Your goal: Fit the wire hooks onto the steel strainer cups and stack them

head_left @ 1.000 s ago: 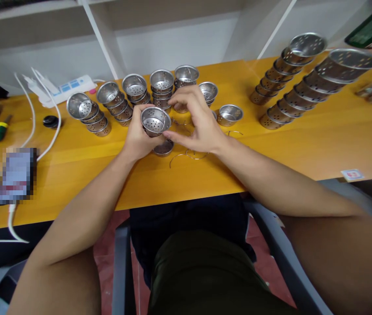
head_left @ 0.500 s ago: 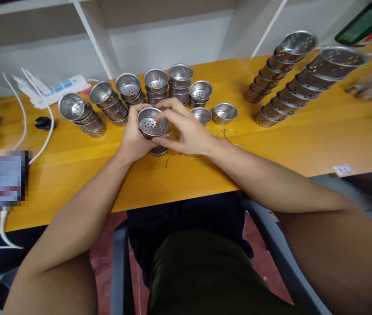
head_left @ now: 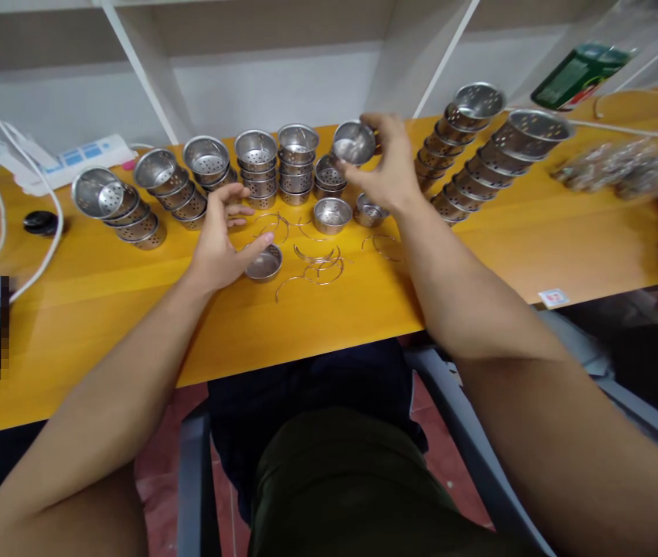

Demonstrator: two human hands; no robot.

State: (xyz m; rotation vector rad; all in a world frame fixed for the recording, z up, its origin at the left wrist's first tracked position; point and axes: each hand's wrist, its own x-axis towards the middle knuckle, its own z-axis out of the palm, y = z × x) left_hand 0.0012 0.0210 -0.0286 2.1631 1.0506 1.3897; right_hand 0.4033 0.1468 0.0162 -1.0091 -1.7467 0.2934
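My right hand (head_left: 387, 162) grips a perforated metal cup (head_left: 354, 144) by its side, just above a short stack of like cups (head_left: 329, 178). Whether the held cup touches that stack I cannot tell. With fingers apart and nothing in them, my left hand (head_left: 221, 240) is over the table beside a single cup (head_left: 264, 264). Thin curved wires (head_left: 320, 267) lie loose to the right of that cup. Two more single cups stand near the right wrist, one in plain sight (head_left: 332, 216) and one partly hidden by the arm (head_left: 369, 210).
Several stacks of cups (head_left: 256, 166) line the back of the table (head_left: 236, 333). Two tall leaning stacks (head_left: 494, 166) stand at the right, with clear plastic bags (head_left: 624, 166) beyond. A power strip (head_left: 76, 164), white cable and black cap (head_left: 40, 223) lie left.
The cup held between both hands has moved right and back in my right hand, over the short stack. My left hand has let go and opened. The view has shifted right.
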